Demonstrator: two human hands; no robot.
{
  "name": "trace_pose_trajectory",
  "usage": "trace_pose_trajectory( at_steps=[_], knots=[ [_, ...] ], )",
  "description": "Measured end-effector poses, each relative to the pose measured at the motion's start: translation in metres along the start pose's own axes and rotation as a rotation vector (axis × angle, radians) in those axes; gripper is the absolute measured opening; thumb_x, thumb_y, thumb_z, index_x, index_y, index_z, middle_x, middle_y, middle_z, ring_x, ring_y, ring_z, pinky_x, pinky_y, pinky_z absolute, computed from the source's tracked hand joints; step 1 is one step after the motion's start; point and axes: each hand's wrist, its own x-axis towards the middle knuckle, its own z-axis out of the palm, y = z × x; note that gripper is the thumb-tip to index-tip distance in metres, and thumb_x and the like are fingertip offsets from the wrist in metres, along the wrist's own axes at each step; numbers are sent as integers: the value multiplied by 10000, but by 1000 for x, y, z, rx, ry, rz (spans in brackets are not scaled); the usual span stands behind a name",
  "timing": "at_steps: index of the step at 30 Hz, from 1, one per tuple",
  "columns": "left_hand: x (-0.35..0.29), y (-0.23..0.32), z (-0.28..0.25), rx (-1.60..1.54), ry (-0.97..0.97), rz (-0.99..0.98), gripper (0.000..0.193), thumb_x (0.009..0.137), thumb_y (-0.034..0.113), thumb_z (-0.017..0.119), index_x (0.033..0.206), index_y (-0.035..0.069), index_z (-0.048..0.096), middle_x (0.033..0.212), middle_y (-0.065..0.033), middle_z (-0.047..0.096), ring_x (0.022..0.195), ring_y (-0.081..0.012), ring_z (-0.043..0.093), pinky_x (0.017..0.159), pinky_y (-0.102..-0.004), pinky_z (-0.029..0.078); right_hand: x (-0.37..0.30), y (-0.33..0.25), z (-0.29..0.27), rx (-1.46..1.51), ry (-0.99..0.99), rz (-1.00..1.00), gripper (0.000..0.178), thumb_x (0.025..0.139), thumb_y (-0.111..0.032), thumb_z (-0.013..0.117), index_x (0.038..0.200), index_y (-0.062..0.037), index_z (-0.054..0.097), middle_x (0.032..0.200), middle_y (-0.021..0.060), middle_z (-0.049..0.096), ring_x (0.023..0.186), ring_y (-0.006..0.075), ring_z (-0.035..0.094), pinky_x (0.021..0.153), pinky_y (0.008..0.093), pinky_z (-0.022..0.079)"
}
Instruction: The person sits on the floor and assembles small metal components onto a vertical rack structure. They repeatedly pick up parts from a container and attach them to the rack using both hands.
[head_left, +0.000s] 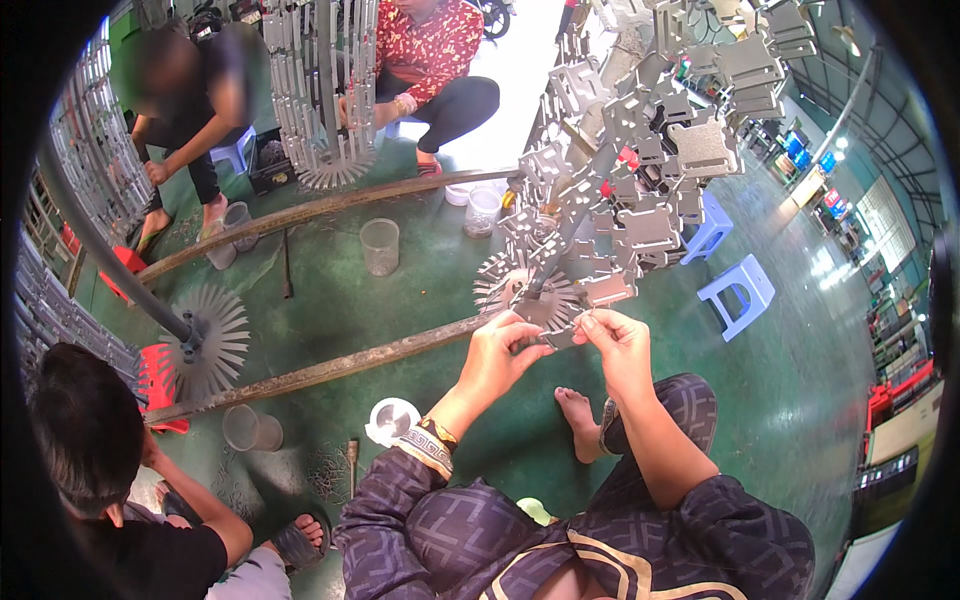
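Both of my hands meet at the lower end of a rack hung with many grey metal brackets [648, 228]. Between my fingertips is a small, flat grey metal bracket [560, 339]. My left hand [492, 358] pinches its left end with thumb and forefinger. At its right end, the thumb and fingertips of my right hand [618, 345] are closed. Just beyond my hands, a round fan of thin metal fins [497, 283] surrounds the rack's central rod. Whether the bracket touches the rack, I cannot tell.
Two long bars [395, 347] cross the green floor. Clear plastic cups [380, 247] stand about, and a white cup [393, 421] is near my left forearm. Blue stools [738, 296] stand at right. Other people sit beside racks at left and ahead.
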Motion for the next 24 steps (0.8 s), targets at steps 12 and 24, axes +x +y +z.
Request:
trace_pose_trajectory(
  at_steps=[12,24],
  knots=[
    [-9,-13,20,393,53,571,197,645,32,675,797,22,550,704,-72,475,617,-242,506,530,-345,434,-15,6,16,-35,44,100,212,763,-52,670,941,51,614,761,80,636,673,88,588,604,217,490],
    [-4,-7,21,229,134,430,182,668,6,657,821,19,559,729,-76,495,634,-243,522,546,-326,439,1,15,11,-174,173,-114,125,807,-91,643,781,24,601,628,25,593,551,54,548,507,197,461]
  ],
)
